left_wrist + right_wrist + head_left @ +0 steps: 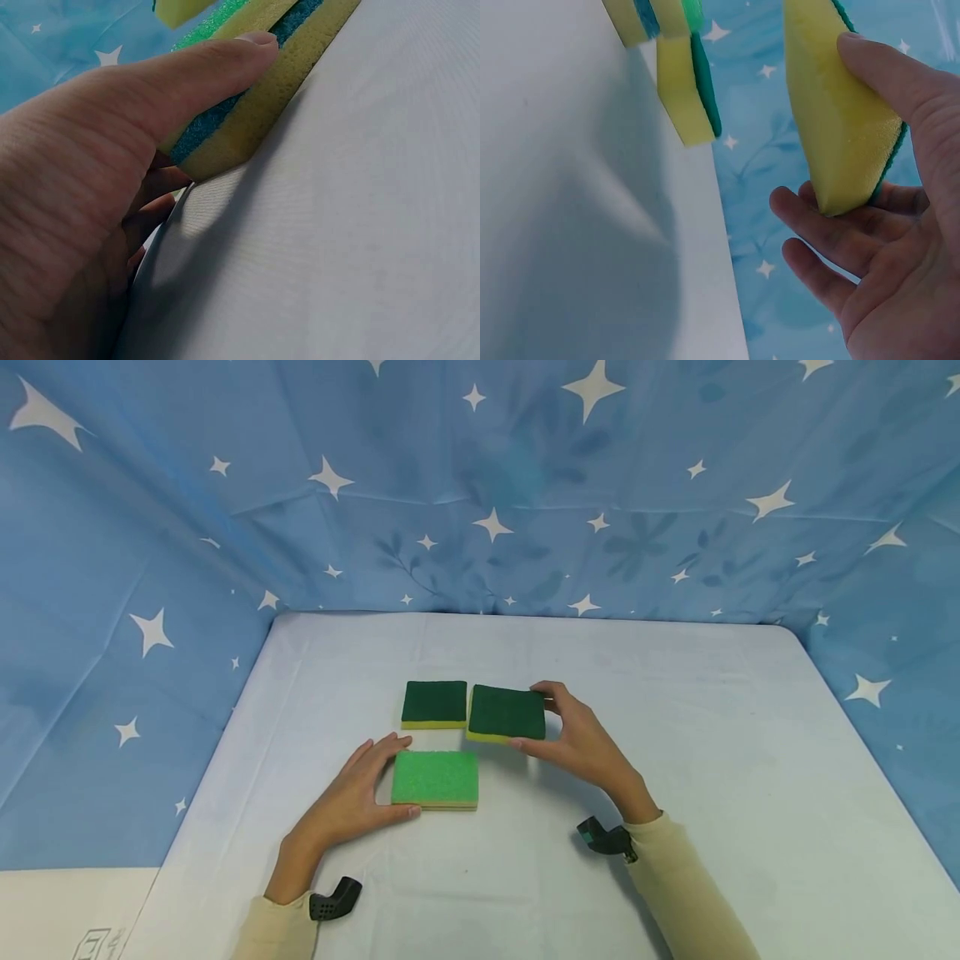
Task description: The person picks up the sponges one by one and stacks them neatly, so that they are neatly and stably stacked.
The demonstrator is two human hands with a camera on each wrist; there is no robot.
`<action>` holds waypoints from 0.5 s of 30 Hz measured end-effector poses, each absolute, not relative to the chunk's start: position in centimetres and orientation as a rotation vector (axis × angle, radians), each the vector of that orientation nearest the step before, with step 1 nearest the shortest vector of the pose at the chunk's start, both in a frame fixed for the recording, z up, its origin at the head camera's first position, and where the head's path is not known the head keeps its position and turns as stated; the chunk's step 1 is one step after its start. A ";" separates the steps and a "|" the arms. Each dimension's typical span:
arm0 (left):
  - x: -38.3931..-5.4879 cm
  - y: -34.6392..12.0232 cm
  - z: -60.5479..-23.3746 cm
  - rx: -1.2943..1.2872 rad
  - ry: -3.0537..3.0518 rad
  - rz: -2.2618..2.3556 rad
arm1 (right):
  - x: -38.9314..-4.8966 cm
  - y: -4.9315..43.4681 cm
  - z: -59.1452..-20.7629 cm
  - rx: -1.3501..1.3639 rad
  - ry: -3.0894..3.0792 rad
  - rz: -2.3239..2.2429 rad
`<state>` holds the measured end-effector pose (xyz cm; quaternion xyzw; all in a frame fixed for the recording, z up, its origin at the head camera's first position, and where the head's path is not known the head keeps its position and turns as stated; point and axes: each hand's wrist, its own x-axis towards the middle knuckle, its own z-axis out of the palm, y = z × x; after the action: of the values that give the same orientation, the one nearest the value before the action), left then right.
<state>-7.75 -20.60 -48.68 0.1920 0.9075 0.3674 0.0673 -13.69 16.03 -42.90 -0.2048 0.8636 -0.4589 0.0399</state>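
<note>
My left hand (pixel 348 802) holds a stack of two sponges at its left end, thumb on the near side and fingers at the far side. The upper sponge (pixel 435 777) has a bright green scrub face. Below it lies a yellow sponge with a blue scrub layer (pixel 206 131), clearest in the left wrist view. My right hand (pixel 581 739) pinches a yellow sponge with a dark green top (pixel 507 712) by its right end, raised above the table. A second dark green and yellow sponge (pixel 435 702) lies on the table behind the stack.
A white cloth covers the table (pixel 712 760). Blue curtains (pixel 450 485) with white stars hang behind and along both sides. Black devices are strapped at the left wrist (pixel 335 900) and right wrist (pixel 606 838). A pale printed panel (pixel 67 906) is at the lower left.
</note>
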 end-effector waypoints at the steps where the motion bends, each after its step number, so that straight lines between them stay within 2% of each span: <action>1: -7.8 -20.6 -48.7 0.580 2.735 1.108 | -13.6 15.8 -42.9 -0.632 2.641 -1.411; 15: -7.9 -20.7 -48.8 0.607 2.743 1.093 | -12.0 12.6 -43.9 -0.808 2.635 -1.354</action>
<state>-7.89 -20.70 -48.80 0.2010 0.9081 0.3619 0.0632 -11.99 12.63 -43.92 -0.2629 0.8576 -0.4407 0.0355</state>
